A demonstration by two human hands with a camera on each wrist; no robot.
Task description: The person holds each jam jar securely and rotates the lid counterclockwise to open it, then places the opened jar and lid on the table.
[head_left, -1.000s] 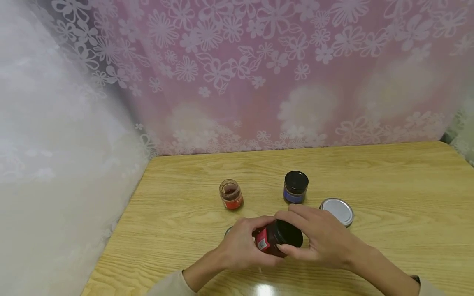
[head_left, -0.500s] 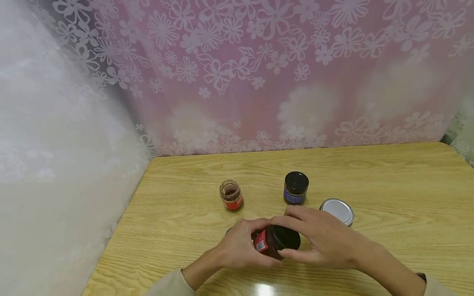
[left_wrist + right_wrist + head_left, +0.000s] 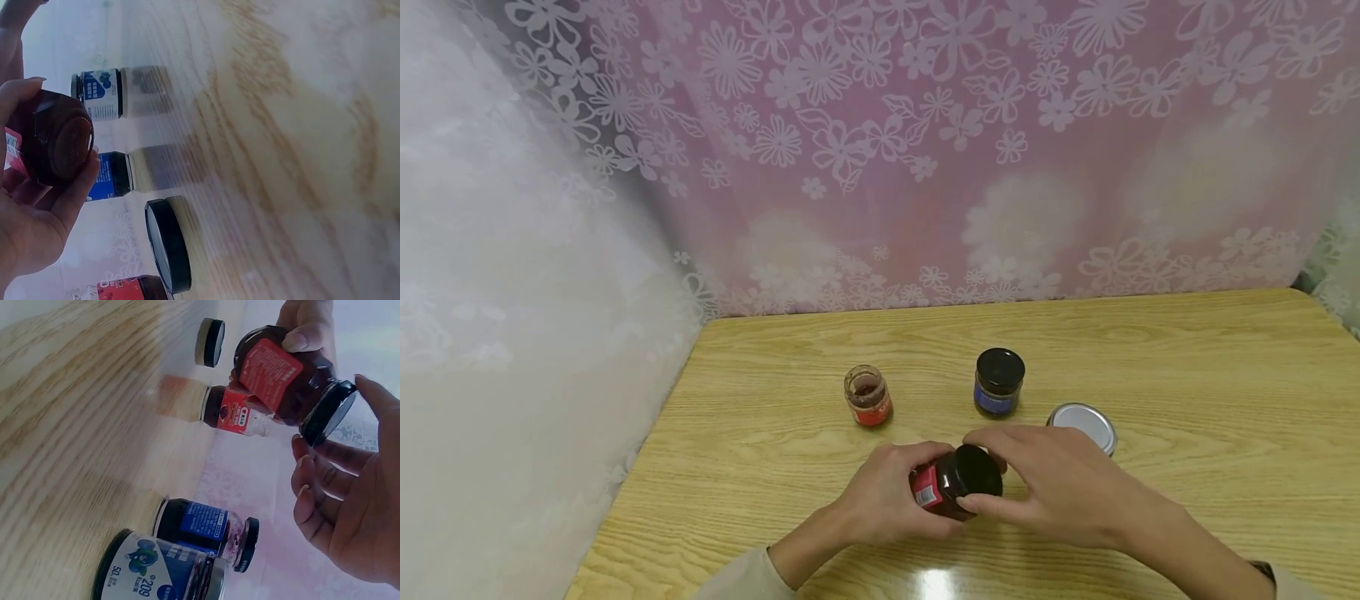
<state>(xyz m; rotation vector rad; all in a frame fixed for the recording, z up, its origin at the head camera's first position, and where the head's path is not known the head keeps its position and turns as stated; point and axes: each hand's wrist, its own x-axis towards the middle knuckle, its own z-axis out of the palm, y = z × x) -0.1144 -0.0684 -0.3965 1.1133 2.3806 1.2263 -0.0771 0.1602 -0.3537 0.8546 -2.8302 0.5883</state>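
My left hand [image 3: 887, 496] grips the body of a dark red jam jar [image 3: 272, 374] with a red label, held tilted above the table. The jar's black lid [image 3: 977, 472] is on its mouth, facing right. My right hand [image 3: 1067, 487] pinches the lid's rim between thumb and fingertips, palm off its top. In the right wrist view, the thumb [image 3: 375, 394] touches one side and the fingers the opposite side. Below the left hand a loose dark lid [image 3: 167, 245] lies on the table, hidden from the head view.
An open jar [image 3: 868, 398] with a red label and dark residue stands at centre left. Behind the hands is a black-lidded jar [image 3: 998, 383] with a blue label. A silver-lidded jar [image 3: 1084, 423] with a blueberry label stands right, partly behind the right hand. Wooden table [image 3: 737, 375].
The held jar has shifted slightly left. My right fingers have slid back from over the lid's top to its rim. The standing jars have not moved.
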